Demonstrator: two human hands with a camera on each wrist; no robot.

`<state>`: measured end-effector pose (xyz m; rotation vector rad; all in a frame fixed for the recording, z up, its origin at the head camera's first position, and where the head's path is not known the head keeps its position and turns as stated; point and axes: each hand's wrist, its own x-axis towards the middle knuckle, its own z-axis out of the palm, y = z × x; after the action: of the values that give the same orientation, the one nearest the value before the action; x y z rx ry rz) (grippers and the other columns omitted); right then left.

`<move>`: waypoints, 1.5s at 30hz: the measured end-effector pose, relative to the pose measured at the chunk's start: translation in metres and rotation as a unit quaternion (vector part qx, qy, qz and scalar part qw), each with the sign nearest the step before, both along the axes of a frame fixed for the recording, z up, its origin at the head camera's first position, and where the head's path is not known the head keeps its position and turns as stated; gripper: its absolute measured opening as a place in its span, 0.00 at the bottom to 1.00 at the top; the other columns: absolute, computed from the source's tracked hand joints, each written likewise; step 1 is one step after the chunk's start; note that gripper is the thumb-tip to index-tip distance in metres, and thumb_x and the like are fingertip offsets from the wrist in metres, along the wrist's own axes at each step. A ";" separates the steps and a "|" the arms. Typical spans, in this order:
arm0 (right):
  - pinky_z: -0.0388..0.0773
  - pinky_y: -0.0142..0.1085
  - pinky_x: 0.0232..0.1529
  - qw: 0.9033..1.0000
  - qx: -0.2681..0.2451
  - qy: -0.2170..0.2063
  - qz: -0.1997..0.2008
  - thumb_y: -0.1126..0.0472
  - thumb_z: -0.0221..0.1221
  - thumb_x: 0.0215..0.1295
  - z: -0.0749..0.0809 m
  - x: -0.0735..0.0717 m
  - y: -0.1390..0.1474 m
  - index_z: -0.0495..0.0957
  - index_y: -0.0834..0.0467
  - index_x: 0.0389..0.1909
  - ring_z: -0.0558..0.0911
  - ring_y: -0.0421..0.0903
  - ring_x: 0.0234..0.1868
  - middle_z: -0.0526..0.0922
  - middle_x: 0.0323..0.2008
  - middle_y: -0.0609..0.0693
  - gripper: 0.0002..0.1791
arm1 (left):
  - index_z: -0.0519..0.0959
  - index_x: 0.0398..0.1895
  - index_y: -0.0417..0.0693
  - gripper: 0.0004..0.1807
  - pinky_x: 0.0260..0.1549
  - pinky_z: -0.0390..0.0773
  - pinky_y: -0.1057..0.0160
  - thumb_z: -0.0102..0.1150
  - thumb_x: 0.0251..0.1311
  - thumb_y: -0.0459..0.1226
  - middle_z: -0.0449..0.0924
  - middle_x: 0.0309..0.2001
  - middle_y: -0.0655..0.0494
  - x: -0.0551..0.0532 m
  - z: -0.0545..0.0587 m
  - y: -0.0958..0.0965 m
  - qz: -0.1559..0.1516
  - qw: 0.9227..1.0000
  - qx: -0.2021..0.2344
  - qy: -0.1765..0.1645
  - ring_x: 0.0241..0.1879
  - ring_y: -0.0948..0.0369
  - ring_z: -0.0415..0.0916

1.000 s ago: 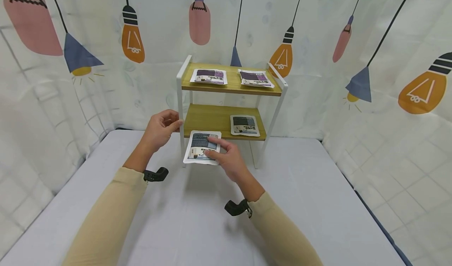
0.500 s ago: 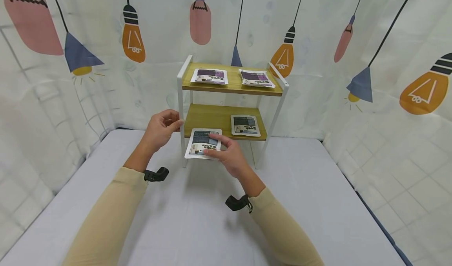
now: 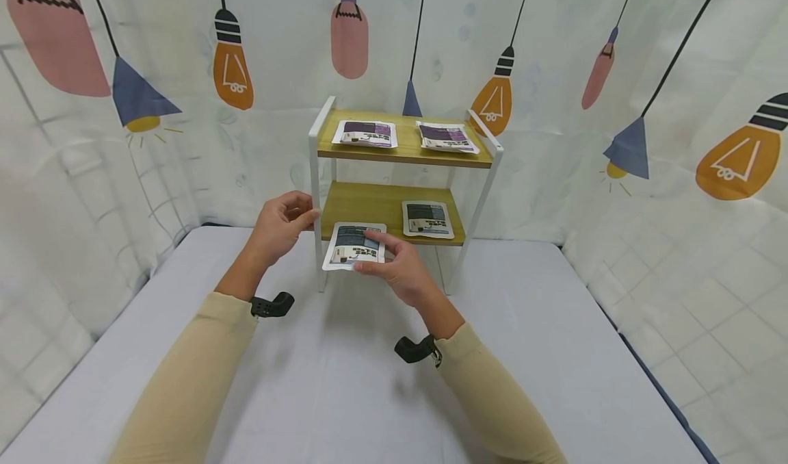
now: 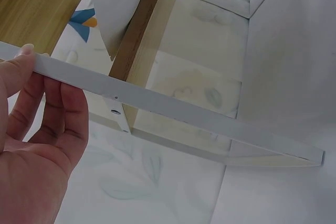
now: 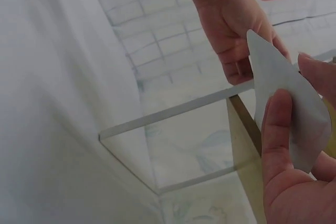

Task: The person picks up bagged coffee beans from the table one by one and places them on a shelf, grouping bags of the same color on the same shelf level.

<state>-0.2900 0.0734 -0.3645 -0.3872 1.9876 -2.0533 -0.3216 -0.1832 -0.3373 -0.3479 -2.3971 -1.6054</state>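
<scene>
A white-edged pouch (image 3: 345, 246) with a dark blue label lies in my right hand (image 3: 400, 274), gripped at its right side with the thumb on top. In the right wrist view the fingers are under its plain white underside (image 5: 269, 69). The pouch overlaps the front edge of the lower board (image 3: 363, 200) of a two-tier shelf, at its left end. My left hand (image 3: 283, 223) pinches the white front left leg (image 4: 173, 106) of that shelf. On the lower board's right side a similar dark-labelled pouch (image 3: 427, 219) lies flat.
Two purple-labelled pouches, a left one (image 3: 366, 134) and a right one (image 3: 447, 137), lie on the top board (image 3: 406, 123). The shelf stands on a white-covered table (image 3: 345, 382), close to a patterned curtain (image 3: 271, 142) at the back.
My right hand has moved the pouch slightly forward and up, over the lower board's front edge, tilting it flatter. The left hand has stayed at the shelf leg.
</scene>
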 end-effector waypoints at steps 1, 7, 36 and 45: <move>0.83 0.37 0.59 1.000 0.002 0.000 0.002 0.71 0.72 0.58 0.000 0.000 0.000 0.75 0.47 0.70 0.78 0.51 0.60 0.69 0.70 0.54 0.39 | 0.79 0.60 0.45 0.18 0.56 0.84 0.55 0.61 0.72 0.42 0.81 0.55 0.46 0.000 0.000 0.000 0.000 1.000 0.000 0.000 0.57 0.49 0.81; 0.83 0.36 0.59 1.000 -0.007 -0.008 0.017 0.74 0.71 0.57 0.002 -0.002 0.002 0.73 0.48 0.71 0.78 0.51 0.61 0.69 0.70 0.55 0.41 | 0.79 0.59 0.44 0.18 0.57 0.84 0.55 0.61 0.72 0.42 0.80 0.54 0.47 0.000 0.000 0.000 -0.001 1.000 -0.003 0.002 0.57 0.50 0.81; 0.82 0.36 0.59 1.000 -0.008 0.003 0.010 0.76 0.70 0.58 0.003 -0.009 0.001 0.71 0.52 0.73 0.80 0.50 0.60 0.73 0.68 0.58 0.42 | 0.80 0.58 0.46 0.16 0.58 0.83 0.50 0.61 0.72 0.42 0.82 0.52 0.47 -0.001 -0.002 -0.001 -0.007 1.000 0.008 0.008 0.56 0.48 0.83; 0.84 0.34 0.55 0.999 0.022 0.028 -0.003 0.71 0.73 0.56 -0.001 -0.015 0.001 0.74 0.49 0.71 0.83 0.47 0.55 0.81 0.62 0.56 0.40 | 0.81 0.56 0.47 0.15 0.59 0.82 0.49 0.60 0.73 0.43 0.81 0.52 0.47 -0.001 -0.003 -0.002 -0.004 1.000 0.008 0.006 0.56 0.48 0.82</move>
<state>-0.3055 0.0749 -0.3652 -0.4347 2.0653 -2.0195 -0.3229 -0.1850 -0.3400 -0.3653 -2.3746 -1.6209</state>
